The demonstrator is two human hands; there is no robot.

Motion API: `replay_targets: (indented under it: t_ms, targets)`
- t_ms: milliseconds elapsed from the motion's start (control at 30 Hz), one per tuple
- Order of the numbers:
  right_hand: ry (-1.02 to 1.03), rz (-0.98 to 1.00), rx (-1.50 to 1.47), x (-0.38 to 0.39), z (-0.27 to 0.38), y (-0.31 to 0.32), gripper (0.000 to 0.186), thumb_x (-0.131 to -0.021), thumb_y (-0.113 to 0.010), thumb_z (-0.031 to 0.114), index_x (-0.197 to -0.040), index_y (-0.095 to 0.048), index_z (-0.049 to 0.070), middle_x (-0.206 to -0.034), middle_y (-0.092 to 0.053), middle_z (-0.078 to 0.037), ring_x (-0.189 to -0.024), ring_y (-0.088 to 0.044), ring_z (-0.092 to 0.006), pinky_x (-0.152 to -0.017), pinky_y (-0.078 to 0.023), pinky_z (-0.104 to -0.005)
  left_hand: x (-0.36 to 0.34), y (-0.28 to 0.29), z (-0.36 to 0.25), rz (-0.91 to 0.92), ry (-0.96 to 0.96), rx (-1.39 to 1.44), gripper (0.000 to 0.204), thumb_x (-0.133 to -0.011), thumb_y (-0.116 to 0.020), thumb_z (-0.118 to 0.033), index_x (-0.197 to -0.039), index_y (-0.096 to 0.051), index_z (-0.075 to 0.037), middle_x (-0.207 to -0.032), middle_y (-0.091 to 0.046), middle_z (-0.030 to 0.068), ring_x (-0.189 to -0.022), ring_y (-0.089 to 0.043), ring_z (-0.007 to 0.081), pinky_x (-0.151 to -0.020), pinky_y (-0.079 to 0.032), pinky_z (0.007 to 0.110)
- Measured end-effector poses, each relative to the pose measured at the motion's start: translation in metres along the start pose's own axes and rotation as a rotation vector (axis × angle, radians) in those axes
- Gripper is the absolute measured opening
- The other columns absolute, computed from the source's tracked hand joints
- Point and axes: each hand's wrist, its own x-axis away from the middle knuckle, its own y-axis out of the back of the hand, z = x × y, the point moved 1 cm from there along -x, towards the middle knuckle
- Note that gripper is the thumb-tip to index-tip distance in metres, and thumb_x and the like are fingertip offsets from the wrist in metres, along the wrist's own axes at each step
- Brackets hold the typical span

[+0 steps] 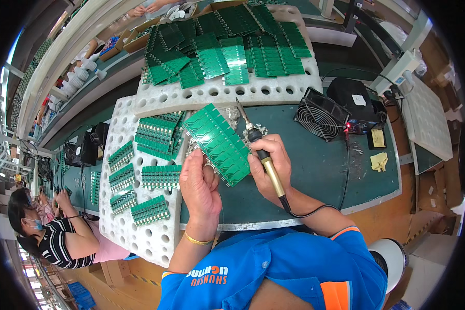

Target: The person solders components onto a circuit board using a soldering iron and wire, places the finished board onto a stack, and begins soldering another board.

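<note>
A green printed circuit board panel [218,144] is tilted up in front of me over the bench. My left hand [199,183] grips it at its lower left edge, fingers closed. In my right hand [275,164] is a soldering iron [269,178], its brass-coloured handle held like a pen and its tip pointing up and away, beyond the board's right edge. The right fingertips are close to that edge; whether they touch it I cannot tell. Small pale metal parts [232,118] lie in a heap behind the board, partly hidden by it.
Many green boards [209,57] overlap on a white foam block [165,106] at the back. Several populated boards [161,176] rest on another perforated foam sheet [139,237] at left. A fan [319,116] and a black soldering station [351,103] stand right. A co-worker [62,232] sits left.
</note>
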Motion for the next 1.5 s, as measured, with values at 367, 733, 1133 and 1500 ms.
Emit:
replay_targets:
  t_ms: [367, 733, 1133, 1500]
  targets:
    - [0.000, 0.004, -0.007, 0.002, -0.001, 0.001, 0.027, -0.085, -0.064, -0.003, -0.110, -0.056, 0.004, -0.095, -0.053, -0.014, -0.079, -0.055, -0.0253, -0.072, -0.048, -0.0343, 0.004, 0.002, 0.000, -0.002, -0.004, 0.009, 0.014, -0.099, -0.057, -0.018, -0.101, -0.059, -0.004, -0.084, -0.060, -0.0013, -0.043, -0.028, -0.0001, -0.038, -0.020, 0.020]
    - [-0.122, -0.021, -0.113, 0.006, -0.007, 0.000, 0.021, -0.089, -0.063, 0.001, -0.108, -0.056, 0.004, -0.094, -0.052, -0.012, -0.077, -0.055, -0.0219, -0.069, -0.047, -0.0326, 0.008, -0.011, -0.003, -0.015, -0.002, -0.117, 0.020, -0.098, -0.060, -0.020, -0.108, -0.061, -0.003, -0.056, -0.041, -0.0086, -0.044, -0.028, 0.0001, -0.040, -0.019, 0.021]
    - [-0.238, -0.028, -0.263, 0.003, -0.008, 0.002, 0.018, -0.093, -0.060, 0.003, -0.110, -0.053, 0.003, -0.098, -0.049, -0.008, -0.073, -0.055, -0.0113, -0.050, -0.053, -0.0232, 0.005, -0.013, 0.001, -0.013, 0.027, -0.141, 0.027, -0.097, -0.061, -0.020, -0.116, -0.062, -0.001, -0.057, -0.041, -0.0089, -0.046, -0.029, 0.0003, -0.043, -0.022, 0.021]
    - [-0.286, -0.007, -0.313, 0.004, -0.008, 0.000, 0.020, -0.095, -0.059, 0.006, -0.113, -0.052, 0.004, -0.100, -0.048, -0.007, -0.074, -0.056, -0.0100, -0.051, -0.054, -0.0224, 0.007, -0.012, 0.001, -0.028, 0.019, -0.141, 0.026, -0.097, -0.060, -0.018, -0.118, -0.061, -0.002, -0.066, -0.052, -0.0074, -0.047, -0.032, -0.0006, -0.043, -0.025, 0.019]
